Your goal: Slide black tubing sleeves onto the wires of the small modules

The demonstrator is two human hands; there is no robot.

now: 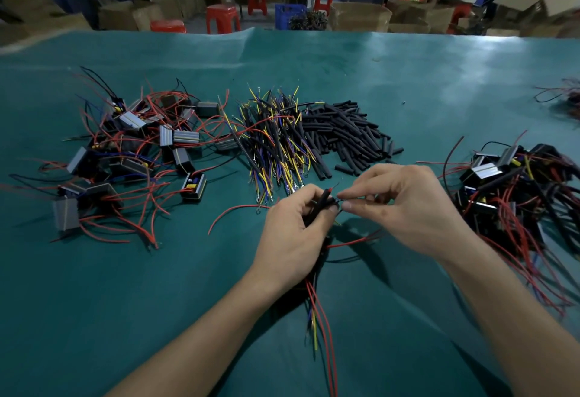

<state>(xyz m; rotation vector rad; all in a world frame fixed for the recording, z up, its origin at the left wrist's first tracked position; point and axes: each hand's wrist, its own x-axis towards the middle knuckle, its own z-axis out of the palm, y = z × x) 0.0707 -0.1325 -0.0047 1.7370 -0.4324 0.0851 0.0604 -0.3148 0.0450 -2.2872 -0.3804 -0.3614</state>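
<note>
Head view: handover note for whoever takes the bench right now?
Left hand grips a black sleeve with red wire inside, more wires trailing below.
Right hand pinches a wire end at the sleeve mouth.
Loose sleeves pile centre; short wire bundle beside it.
Module pile far left, another far right; which one is finished I cannot tell.
Left: finish this sleeve, continue.

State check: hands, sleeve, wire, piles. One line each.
left hand: grips a black sleeve and wires
right hand: pinches at the wire tip
black sleeve: on the red wire, tip exposed
loose sleeves: heaped on the mat
left modules: piled, wires bare
right modules: piled, tangled
</note>
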